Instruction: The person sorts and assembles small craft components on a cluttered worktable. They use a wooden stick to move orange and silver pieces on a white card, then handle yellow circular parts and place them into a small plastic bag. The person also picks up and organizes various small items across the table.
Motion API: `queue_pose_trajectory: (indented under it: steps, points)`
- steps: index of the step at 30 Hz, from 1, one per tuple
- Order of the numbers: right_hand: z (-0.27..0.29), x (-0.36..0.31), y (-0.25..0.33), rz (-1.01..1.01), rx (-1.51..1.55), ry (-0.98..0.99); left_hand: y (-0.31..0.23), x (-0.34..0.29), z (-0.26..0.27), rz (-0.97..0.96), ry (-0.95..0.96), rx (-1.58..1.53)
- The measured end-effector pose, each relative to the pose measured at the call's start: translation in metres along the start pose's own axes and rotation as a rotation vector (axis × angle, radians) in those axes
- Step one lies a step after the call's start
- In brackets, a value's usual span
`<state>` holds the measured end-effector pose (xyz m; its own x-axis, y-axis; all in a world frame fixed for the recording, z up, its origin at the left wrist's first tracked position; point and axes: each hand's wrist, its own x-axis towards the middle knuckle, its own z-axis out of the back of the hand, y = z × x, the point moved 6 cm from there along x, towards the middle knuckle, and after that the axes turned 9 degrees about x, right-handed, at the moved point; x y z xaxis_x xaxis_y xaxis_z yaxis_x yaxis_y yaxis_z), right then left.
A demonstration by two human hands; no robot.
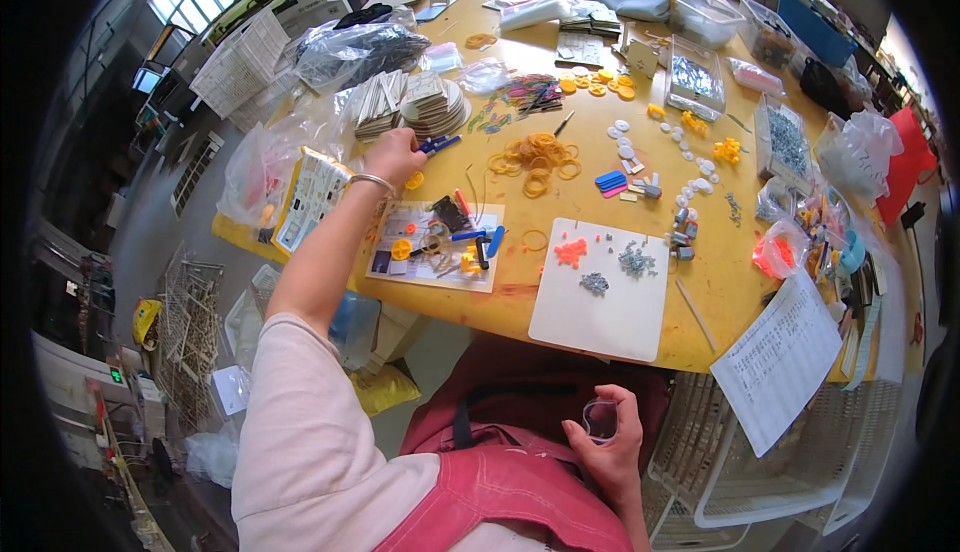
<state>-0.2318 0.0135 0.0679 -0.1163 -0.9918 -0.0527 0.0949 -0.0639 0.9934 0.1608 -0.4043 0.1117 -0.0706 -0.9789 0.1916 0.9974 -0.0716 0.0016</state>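
My left hand, with a bracelet on its wrist, reaches across the table. Its curled fingers are at several dark blue sticks, beside stacks of pale flat pieces; what lies inside the fingers is hidden. Low over my lap, my right hand grips a clear round plastic piece between thumb and fingers. Below my left forearm's reach, a printed sheet bears a black part, orange wheels, blue sticks and a yellow piece.
A white board at the front edge carries orange bits and small metal screws. Rubber bands lie mid-table. White discs, motors and clear bins stand to the right. A paper list overhangs the edge.
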Motion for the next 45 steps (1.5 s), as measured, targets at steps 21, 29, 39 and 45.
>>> queue_pose_trajectory:
  steps: [21,29,39,45]
  points:
    - [-0.032,0.003,0.005,0.267,-0.002,-0.026,-0.261,-0.323,0.103,-0.823,0.093,-0.972]
    - [-0.020,-0.003,0.009,0.145,-0.030,-0.093,-0.230,-0.244,0.098,-0.706,0.061,-0.945]
    - [-0.008,0.007,-0.002,0.115,0.046,-0.105,-0.175,-0.013,-0.020,-0.156,0.234,-0.516]
    - [-0.003,0.011,-0.007,0.090,0.052,-0.123,-0.177,-0.008,-0.031,-0.212,0.234,-0.472]
